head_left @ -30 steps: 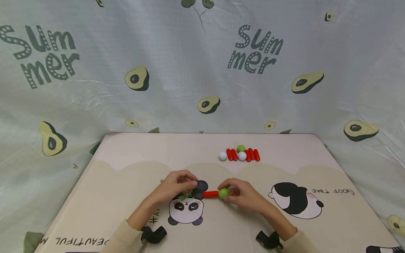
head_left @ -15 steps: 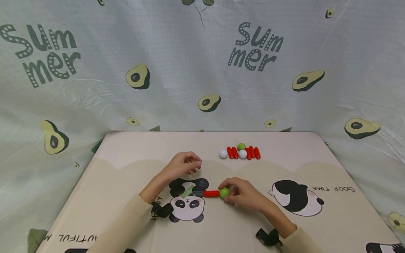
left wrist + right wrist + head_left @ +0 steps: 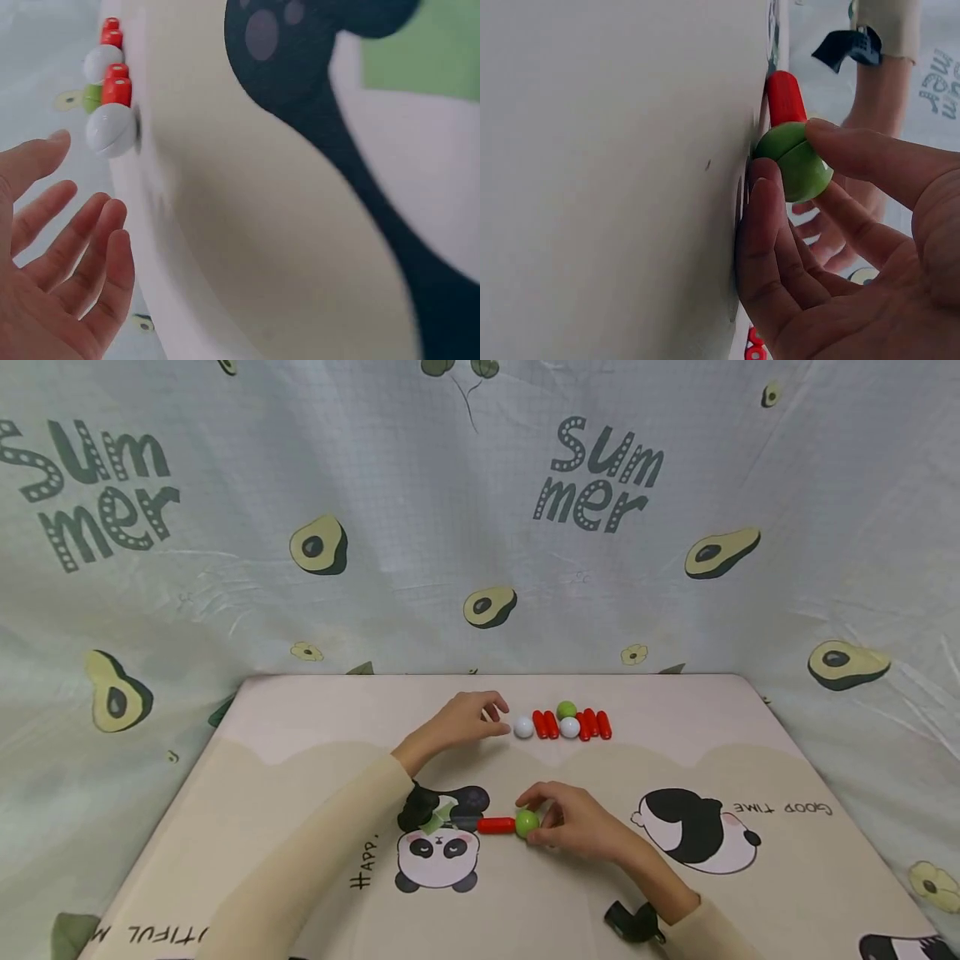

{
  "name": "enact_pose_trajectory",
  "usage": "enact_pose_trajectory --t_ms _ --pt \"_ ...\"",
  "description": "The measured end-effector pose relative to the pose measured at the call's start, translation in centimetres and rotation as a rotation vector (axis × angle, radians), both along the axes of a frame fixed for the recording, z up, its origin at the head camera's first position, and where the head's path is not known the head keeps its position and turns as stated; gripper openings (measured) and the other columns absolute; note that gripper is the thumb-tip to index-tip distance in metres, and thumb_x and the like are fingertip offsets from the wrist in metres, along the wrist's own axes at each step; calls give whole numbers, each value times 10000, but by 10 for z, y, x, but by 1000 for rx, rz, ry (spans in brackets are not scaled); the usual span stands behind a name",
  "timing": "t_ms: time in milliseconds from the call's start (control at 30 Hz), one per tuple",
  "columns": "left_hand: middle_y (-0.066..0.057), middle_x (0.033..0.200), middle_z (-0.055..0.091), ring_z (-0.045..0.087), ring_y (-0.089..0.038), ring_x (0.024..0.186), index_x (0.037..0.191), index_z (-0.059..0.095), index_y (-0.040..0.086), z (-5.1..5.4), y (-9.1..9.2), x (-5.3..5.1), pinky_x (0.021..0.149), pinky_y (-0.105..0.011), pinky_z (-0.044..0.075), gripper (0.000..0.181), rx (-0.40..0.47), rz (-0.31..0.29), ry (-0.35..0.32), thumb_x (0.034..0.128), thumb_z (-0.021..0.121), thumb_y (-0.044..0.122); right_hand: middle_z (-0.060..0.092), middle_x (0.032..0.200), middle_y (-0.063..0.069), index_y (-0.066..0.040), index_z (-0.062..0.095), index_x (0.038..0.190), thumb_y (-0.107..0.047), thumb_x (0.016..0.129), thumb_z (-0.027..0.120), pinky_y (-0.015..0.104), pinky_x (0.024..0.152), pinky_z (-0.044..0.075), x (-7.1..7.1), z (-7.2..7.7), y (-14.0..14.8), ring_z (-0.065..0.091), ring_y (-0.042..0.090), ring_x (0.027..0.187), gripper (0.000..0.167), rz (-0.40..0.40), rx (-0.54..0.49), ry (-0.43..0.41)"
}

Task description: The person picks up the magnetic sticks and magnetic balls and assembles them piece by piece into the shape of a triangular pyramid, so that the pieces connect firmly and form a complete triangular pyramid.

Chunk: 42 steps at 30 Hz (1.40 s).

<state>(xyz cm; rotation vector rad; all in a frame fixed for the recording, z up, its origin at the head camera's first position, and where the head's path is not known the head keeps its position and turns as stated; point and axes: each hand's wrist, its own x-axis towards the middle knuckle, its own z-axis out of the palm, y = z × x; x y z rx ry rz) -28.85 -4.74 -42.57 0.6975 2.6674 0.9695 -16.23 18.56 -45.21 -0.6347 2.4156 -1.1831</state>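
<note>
Green glossy ball (image 3: pixel 527 824): pinches with right hand (image 3: pixel 576 822) against red cylinder (image 3: pixel 496 826). Could bump white ball (image 3: pixel 522 727) rolling with left hand (image 3: pixel 467 718), fingers apart.

1. In the head view, soft, even light covers the pale surface (image 3: pixel 540 910); the grey-blue curtain (image 3: pixel 405 468) looks duller, with faint sheen on its creases at left and right.
2. Faint, soft-edged shadows lie just below the left grip (image 3: pixel 468 718) and right grip (image 3: pixel 576 823).
3. The left wrist view is muted, a diffuse shadow spreading left of centre; the dark print (image 3: pixel 300 75) has soft edges lower right.
4. The right wrist view is dim, its surface darkening toward the centre.
</note>
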Motion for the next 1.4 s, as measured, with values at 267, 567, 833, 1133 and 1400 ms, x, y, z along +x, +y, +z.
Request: enact_pose_trajectory --t_ms 267,567,833,1133,1400 --pt "-109 1153 735 664 -228 979 1250 700 100 -3 27 -15 888 -355 565 347 -96 -47 21 955 734 281 682 1086 42 -130 699 1198 -176 895 802 205 738 553 -1 -1 2 624 142 855 323 17 2 12" --pt "-86 1054 705 589 -203 917 1231 720 60 -5 39 -16 846 -308 529 348 -117 -29 -32 948 751 260 682 1108 46 -130 694 1204 -179 909 791 213 737 554 -4 -4 4 627 126 858 315 38 -15 -1" --pt "-81 1073 715 610 -200 942 1219 721 83 -5 33 -17 845 -296 529 331 -38 6 -28 944 746 266 681 1102 30 -142 694 1205 -186 911 790 221 720 555 -6 -3 5 623 131 858 313 26 2 -15" --pt "-68 1069 711 638 -190 945 1211 717 104 4 -2 8 733 -238 540 349 114 41 -39 926 769 297 674 1099 19 -151 690 1214 -180 914 782 230 714 560 -7 -2 4 624 166 872 315 16 13 -40" --pt "-69 1094 716 649 -185 957 1183 725 108 2 -40 47 779 -285 523 314 267 56 -61 912 774 258 677 1118 15 -155 689 1214 -185 915 780 229 712 561 -7 -3 4 624 167 874 314 14 20 -31"
